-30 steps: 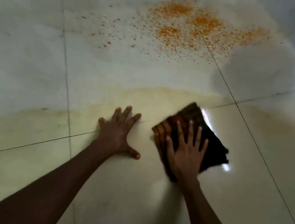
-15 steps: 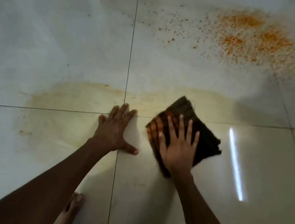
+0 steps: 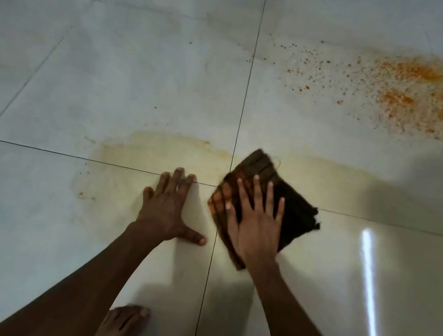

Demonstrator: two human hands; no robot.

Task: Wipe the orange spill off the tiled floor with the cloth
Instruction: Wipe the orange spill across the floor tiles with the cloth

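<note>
A dark brown folded cloth (image 3: 295, 210) lies flat on the pale tiled floor (image 3: 112, 74), its left part stained orange. My right hand (image 3: 257, 227) presses down on it with straight, spread fingers. My left hand (image 3: 168, 209) rests flat on the bare tile just left of the cloth, fingers straight, thumb out to the right. Orange powder, the spill (image 3: 434, 95), is scattered at the upper right, well beyond the cloth. A yellowish wet smear (image 3: 157, 153) spreads across the tiles around and to the left of both hands.
My bare foot (image 3: 121, 328) shows at the bottom, under my left forearm. A bright streak of reflected light (image 3: 368, 285) lies on the glossy tile to the right. Dark grout lines cross just by my hands.
The view has swung left, so the orange spill now sits farther right. My right hand has slid the cloth a little leftward over the smear. My foot has come into view.
</note>
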